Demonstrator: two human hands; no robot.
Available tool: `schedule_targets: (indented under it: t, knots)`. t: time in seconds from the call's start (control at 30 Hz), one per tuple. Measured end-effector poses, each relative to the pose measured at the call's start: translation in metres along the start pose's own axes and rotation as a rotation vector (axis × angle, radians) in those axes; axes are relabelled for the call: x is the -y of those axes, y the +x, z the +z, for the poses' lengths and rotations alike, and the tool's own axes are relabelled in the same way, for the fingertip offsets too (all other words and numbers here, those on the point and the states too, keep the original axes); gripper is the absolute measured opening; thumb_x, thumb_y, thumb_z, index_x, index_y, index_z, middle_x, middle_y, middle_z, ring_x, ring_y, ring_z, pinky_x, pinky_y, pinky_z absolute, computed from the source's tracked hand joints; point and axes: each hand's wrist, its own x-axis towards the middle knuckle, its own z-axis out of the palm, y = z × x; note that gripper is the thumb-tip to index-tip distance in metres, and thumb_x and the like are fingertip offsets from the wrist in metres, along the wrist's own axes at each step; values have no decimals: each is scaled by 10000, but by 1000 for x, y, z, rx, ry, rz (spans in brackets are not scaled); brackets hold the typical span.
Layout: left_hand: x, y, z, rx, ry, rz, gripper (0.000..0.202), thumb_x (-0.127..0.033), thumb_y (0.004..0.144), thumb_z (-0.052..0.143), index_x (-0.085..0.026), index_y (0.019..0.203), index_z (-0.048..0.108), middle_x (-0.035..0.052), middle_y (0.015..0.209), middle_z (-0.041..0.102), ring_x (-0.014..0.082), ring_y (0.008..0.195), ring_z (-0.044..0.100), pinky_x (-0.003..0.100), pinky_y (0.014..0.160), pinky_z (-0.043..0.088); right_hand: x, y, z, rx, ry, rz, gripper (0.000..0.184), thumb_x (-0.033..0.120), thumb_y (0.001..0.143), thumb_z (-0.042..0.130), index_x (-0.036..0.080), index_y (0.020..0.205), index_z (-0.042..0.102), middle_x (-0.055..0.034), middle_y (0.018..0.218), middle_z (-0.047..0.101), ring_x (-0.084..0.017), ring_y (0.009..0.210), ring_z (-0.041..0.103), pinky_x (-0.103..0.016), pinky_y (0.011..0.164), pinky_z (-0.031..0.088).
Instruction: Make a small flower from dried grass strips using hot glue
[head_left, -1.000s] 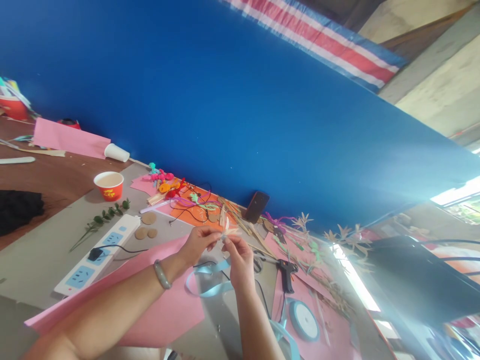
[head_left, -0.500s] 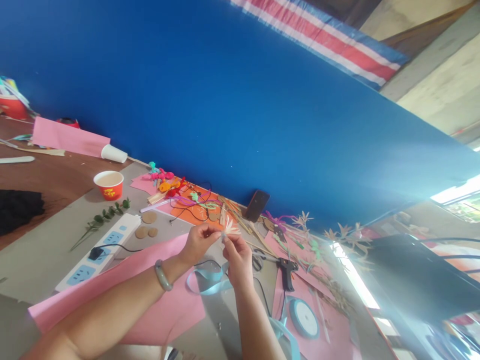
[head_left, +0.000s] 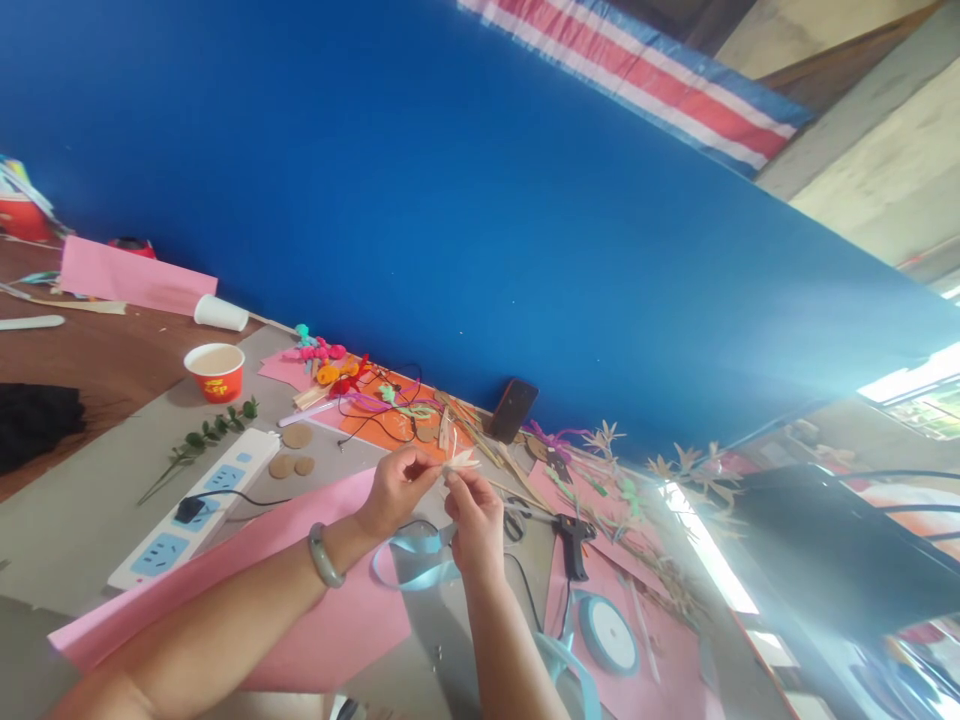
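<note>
Both hands meet over the middle of the table. My left hand (head_left: 405,484), with a bangle (head_left: 325,556) on its wrist, is closed and pinches the base of a pale, thin-petalled craft flower (head_left: 461,462). From the other side my right hand (head_left: 475,515) grips the same flower between thumb and fingers. Its petals point up and to the right; the base is mostly hidden by the fingertips. Below the hands a light-blue ribbon (head_left: 420,578) loops over pink paper (head_left: 330,630).
A white power strip (head_left: 199,510) and a red paper cup (head_left: 216,375) stand to the left. On the right lie a glue gun (head_left: 574,545), a ribbon spool (head_left: 609,634) and scissors (head_left: 516,522). A phone (head_left: 513,410) leans against the blue wall (head_left: 375,200).
The flower's petals have tilted lower and look more bunched between my fingers. Both hands stay in nearly the same place.
</note>
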Motion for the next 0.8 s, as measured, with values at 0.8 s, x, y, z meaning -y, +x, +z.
schedule_targets:
  t: [0.8]
  knots:
    - [6,-1,2,76,-45,-61,149,-287,745,676,-147,704,650,38,714,625,123,626,559,230,571,439,-1,4,-6,17,30,-24,247,377,687,755,166,689,627,63,547,435,-52,446,274,-222,442,201]
